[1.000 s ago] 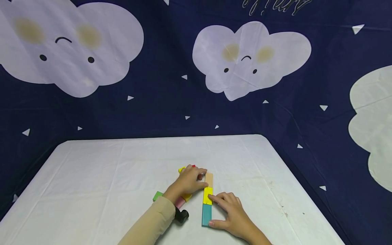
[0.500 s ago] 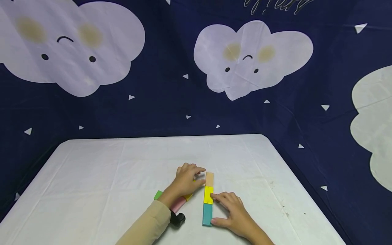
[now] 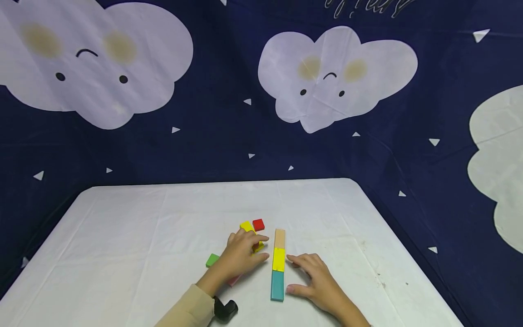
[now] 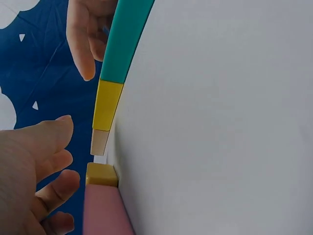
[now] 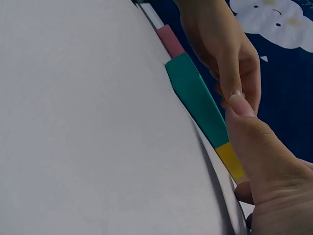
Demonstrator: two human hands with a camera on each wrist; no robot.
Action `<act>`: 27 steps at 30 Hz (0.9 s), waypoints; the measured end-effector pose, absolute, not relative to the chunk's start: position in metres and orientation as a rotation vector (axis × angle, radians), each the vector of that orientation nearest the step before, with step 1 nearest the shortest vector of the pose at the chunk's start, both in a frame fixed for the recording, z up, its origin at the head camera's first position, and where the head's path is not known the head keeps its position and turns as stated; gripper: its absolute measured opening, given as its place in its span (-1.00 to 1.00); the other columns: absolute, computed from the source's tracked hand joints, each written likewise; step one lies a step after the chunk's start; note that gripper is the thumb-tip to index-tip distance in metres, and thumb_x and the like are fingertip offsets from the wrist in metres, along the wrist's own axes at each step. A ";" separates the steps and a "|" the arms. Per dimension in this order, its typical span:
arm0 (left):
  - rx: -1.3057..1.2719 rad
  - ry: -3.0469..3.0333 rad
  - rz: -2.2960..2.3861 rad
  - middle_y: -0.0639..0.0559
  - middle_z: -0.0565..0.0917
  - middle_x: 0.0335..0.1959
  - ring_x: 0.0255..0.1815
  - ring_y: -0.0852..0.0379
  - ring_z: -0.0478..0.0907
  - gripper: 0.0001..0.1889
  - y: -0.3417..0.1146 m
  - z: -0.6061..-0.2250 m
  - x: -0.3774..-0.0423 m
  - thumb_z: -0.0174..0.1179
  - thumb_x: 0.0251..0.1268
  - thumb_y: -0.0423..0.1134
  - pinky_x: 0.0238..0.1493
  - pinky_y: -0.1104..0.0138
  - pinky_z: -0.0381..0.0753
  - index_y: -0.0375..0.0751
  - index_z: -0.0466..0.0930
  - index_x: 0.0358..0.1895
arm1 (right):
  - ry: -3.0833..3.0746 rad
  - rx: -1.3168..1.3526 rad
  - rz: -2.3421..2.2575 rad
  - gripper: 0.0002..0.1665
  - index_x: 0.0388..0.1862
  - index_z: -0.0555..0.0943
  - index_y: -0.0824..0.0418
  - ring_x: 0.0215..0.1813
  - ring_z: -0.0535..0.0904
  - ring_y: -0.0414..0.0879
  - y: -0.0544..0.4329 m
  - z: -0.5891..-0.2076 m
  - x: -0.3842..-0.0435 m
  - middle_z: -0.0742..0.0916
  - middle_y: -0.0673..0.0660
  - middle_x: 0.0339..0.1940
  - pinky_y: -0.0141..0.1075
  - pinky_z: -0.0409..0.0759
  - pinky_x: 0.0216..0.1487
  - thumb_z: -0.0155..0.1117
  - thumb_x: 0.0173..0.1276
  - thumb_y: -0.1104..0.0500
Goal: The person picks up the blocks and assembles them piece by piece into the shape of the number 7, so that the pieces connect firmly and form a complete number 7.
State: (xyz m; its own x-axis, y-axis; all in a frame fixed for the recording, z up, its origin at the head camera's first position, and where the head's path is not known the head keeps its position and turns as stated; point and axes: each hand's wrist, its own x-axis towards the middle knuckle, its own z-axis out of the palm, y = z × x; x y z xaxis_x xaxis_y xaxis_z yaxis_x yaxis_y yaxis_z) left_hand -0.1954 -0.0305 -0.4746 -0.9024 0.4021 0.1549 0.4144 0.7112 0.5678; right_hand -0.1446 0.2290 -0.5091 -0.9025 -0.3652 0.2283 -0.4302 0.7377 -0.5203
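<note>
A straight row of blocks lies on the table: a teal block (image 3: 277, 286) nearest the person, a yellow block (image 3: 278, 260) in the middle and a tan block (image 3: 279, 238) at the far end. Left of that row, my left hand (image 3: 240, 253) hovers over loose blocks with fingers loosely bent and nothing gripped. Partly hidden by it are a pink block (image 4: 105, 210) and a mustard-yellow block (image 4: 101, 174). My right hand (image 3: 316, 280) is just right of the row, thumb beside the teal block and index finger beside the yellow one, a small gap between.
Beyond the left hand sit a red block (image 3: 259, 225) and another yellow block (image 3: 246, 225). A green block (image 3: 212, 260) lies left of the left wrist. The white-covered table (image 3: 143, 236) ends at a dark blue cloud-patterned backdrop (image 3: 220, 150).
My left hand has drawn back leftward from the tan block, uncovering the red and far yellow blocks. My right fingers have backed slightly away from the row's right side.
</note>
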 end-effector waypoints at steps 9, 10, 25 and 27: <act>-0.826 -2.929 -1.082 0.27 0.37 -0.65 -0.59 0.30 0.25 -0.55 -0.034 -0.465 -0.167 0.31 0.28 0.04 -0.36 0.40 0.27 0.07 0.61 0.22 | -2.823 0.591 0.935 -0.18 0.30 0.55 -0.17 0.02 0.37 -0.39 0.233 -0.509 -0.147 0.62 -0.38 -0.08 -0.28 0.42 0.09 0.45 0.04 -0.36; -0.834 -2.936 -1.110 0.27 0.36 -0.66 -0.62 0.31 0.24 -0.54 -0.034 -0.464 -0.163 0.32 0.28 0.04 -0.43 0.42 0.26 0.08 0.60 0.23 | -2.828 0.588 0.940 -0.18 0.30 0.54 -0.17 0.03 0.37 -0.39 0.233 -0.508 -0.148 0.62 -0.38 -0.09 -0.29 0.42 0.10 0.45 0.04 -0.36; -0.920 -2.958 -1.286 0.32 0.32 -0.69 -0.70 0.37 0.22 -0.54 -0.034 -0.474 -0.136 0.34 0.25 0.07 -0.61 0.48 0.20 0.13 0.60 0.21 | -2.838 0.522 0.915 -0.19 0.30 0.56 -0.12 -0.02 0.39 -0.39 0.239 -0.504 -0.156 0.61 -0.37 -0.17 -0.25 0.46 0.13 0.50 0.05 -0.29; -0.947 -2.949 -1.283 0.32 0.32 -0.69 -0.70 0.39 0.23 -0.53 -0.033 -0.476 -0.135 0.33 0.26 0.07 -0.61 0.49 0.21 0.11 0.60 0.22 | -2.827 0.535 0.917 -0.20 0.30 0.56 -0.11 -0.03 0.40 -0.37 0.239 -0.503 -0.157 0.62 -0.35 -0.17 -0.25 0.46 0.13 0.50 0.05 -0.28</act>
